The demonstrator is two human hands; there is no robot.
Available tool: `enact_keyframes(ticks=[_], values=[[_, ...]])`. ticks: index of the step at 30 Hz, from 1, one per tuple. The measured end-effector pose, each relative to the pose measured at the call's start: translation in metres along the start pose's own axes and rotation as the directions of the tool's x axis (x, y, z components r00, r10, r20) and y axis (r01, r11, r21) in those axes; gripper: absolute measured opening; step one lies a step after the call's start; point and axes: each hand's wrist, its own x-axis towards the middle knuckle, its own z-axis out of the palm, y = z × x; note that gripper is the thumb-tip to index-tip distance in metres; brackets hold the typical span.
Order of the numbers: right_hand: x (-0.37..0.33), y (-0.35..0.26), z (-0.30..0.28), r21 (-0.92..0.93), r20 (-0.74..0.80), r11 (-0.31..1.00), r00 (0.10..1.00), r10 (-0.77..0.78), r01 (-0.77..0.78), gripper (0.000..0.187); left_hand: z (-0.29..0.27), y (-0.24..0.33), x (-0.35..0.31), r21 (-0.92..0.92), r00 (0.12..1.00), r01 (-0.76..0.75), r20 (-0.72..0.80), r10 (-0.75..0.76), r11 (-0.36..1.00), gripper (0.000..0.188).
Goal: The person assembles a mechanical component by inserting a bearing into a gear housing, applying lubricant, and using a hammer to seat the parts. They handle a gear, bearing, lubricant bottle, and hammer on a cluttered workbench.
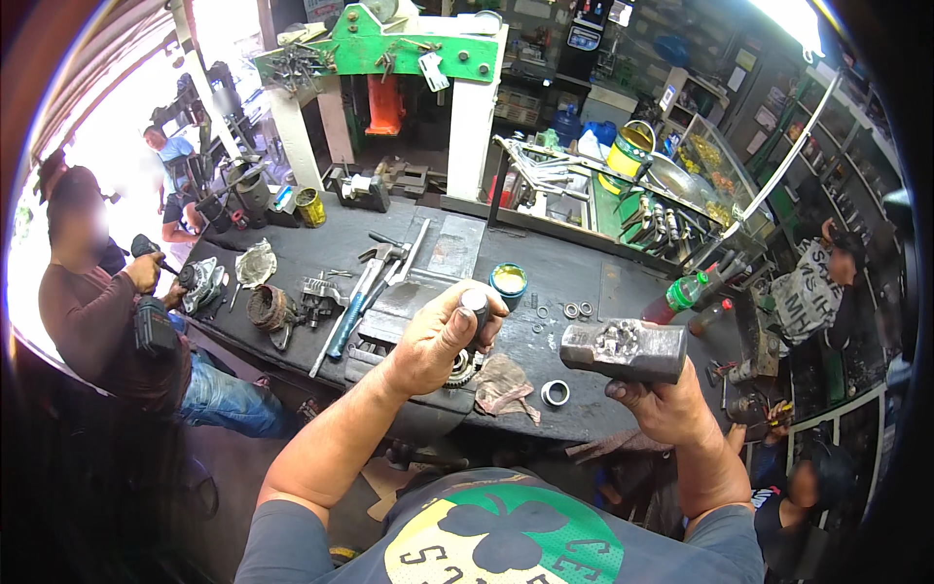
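My left hand (433, 336) is closed round a dark metal rod (476, 302), its round bright end facing up. Under that fist a toothed metal gear (461, 372) shows in part at the bench's front edge; whether the rod touches it is hidden. My right hand (671, 404) grips a sledgehammer (623, 352) just below its heavy, battered head, raised over the bench and apart from the rod. Most of the hammer's handle is out of sight. Between the hands lie a dirty rag (508, 384) and a metal ring (555, 393).
A claw hammer (358, 304) and an open tin (508, 280) are on the dark workbench (603, 292). Small rings (574, 310) lie further right, near a green-capped bottle (681, 292). A green press (418, 49) rises behind. One person (107, 282) works at left with a drill; others are at right.
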Motion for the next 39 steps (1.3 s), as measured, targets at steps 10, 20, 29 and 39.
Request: enact_keyframes(ticks=[10,20,29,39], values=[[0.095,-0.086,-0.028,-0.077,0.068,0.961,0.963,-0.262,0.267,0.038,0.002,0.001,0.006,0.187,0.983,0.12,0.115,-0.143,0.975,0.032],[0.141,-0.096,-0.022,-0.109,0.391,0.99,0.92,-0.037,0.086,0.045,-0.006,-0.011,0.004,0.167,0.98,0.157,0.093,-0.174,0.973,0.027],[0.143,-0.115,-0.032,-0.052,0.282,0.986,0.95,-0.135,0.156,0.022,-0.003,-0.018,-0.006,0.06,0.993,0.113,0.034,-0.115,0.992,0.024],[0.136,-0.092,-0.013,-0.073,0.359,0.99,0.929,-0.088,0.122,0.043,-0.008,-0.027,0.006,0.279,0.99,-0.03,0.139,-0.009,0.96,0.025]])
